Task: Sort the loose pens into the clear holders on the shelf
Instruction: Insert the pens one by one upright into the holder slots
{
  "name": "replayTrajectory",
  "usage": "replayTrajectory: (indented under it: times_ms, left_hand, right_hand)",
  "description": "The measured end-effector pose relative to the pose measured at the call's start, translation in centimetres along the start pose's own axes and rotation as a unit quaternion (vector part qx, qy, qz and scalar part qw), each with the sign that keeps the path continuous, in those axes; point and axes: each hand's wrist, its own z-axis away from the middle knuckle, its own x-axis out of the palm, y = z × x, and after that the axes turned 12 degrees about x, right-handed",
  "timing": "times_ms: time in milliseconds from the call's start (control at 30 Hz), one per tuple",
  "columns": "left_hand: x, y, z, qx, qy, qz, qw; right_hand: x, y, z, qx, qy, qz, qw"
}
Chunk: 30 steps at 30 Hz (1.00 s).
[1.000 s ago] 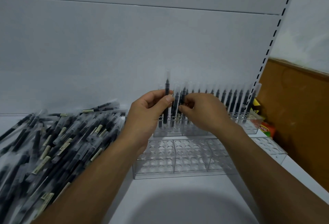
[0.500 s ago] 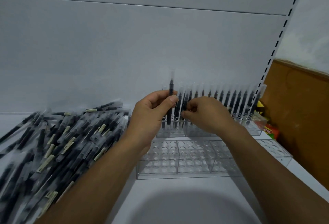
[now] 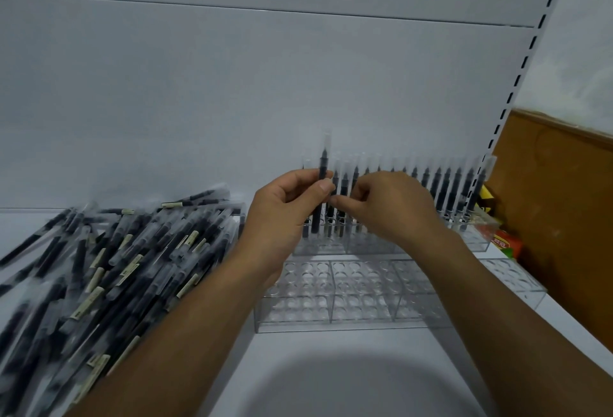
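A white back panel (image 3: pixel 232 101) fills the far side of the scene, with a slotted upright (image 3: pixel 527 52) running down its right edge. Below it lies the white shelf (image 3: pixel 331 367). A brown board (image 3: pixel 557 201) stands at the far right.

A broad pile of loose pens (image 3: pixel 116 267), dark with clear caps and pale labels, covers the left part of the shelf, up to the left forearm.

Two clear holders sit in the middle. The near holder (image 3: pixel 348 297) shows rows of round holes with nothing in them. The far holder (image 3: pixel 471 234), just behind it against the back panel, carries a row of pens (image 3: pixel 447 184) standing upright from its middle to its right end.

The left hand (image 3: pixel 285 214) has thumb and fingers curled round a raised pen (image 3: pixel 323 164), upright, its clear cap above the others and its lower end down at the far holder's left part. The right hand (image 3: pixel 394 207), just beside it, pinches a standing pen (image 3: pixel 343 184) at the row's left end between thumb and forefinger, the other fingers curled.

A red and green packet (image 3: pixel 506 244) lies at the right, beyond the far holder.
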Motion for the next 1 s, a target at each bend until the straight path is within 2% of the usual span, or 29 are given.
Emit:
replayTrajectory:
  times_ms: [67,133,233,267,333,533,600,700,800,867,933,1000]
  left_hand:
    - [0.0,-0.1,0.0,-0.003,-0.005,-0.008,1.0]
    - [0.0,-0.1,0.0,-0.005,-0.007,-0.015,1.0]
    - [0.2,0.1,0.0,-0.006,-0.023,-0.021,0.999]
    - [0.2,0.1,0.1,-0.005,-0.031,-0.023,0.999]
    - [0.4,0.3,0.2,-0.004,-0.039,-0.027,0.999]
    - [0.8,0.6,0.1,-0.017,-0.047,-0.051,0.997]
    - [0.9,0.8,-0.1,-0.018,-0.067,-0.119,0.991]
    - [0.8,1.5,-0.2,0.028,-0.15,-0.288,0.945]
    - [0.0,1.8,0.5,0.088,-0.234,-0.485,0.838]
    - [-0.8,1.5,1.2,0.11,-0.258,-0.55,0.787]
    - [-1.3,1.0,1.8,0.118,-0.278,-0.568,0.766]
    - [-1.5,0.4,2.1,0.104,-0.289,-0.562,0.768]
  right_hand:
    - [-0.7,0.5,0.2,-0.009,0.002,-0.062,0.998]
    - [-1.5,0.9,0.6,-0.026,-0.016,-0.203,0.979]
    - [-2.5,1.0,1.5,-0.054,-0.127,-0.418,0.898]
    - [-2.6,1.1,1.6,-0.061,-0.156,-0.44,0.882]
    - [-2.4,0.9,1.7,-0.058,-0.165,-0.454,0.874]
    - [-2.5,0.9,1.3,-0.042,-0.123,-0.502,0.855]
    - [-3.3,1.4,0.9,-0.018,-0.081,-0.54,0.838]
    - [-4.1,2.5,0.2,0.019,0.012,-0.552,0.833]
    - [-3.7,3.1,-0.3,0.019,0.052,-0.5,0.865]
    - [-3.3,3.0,-0.5,0.011,0.059,-0.46,0.886]
    - [-2.9,3.0,-0.8,0.009,0.062,-0.417,0.907]
    - [-2.5,2.9,-1.1,0.005,0.053,-0.369,0.928]
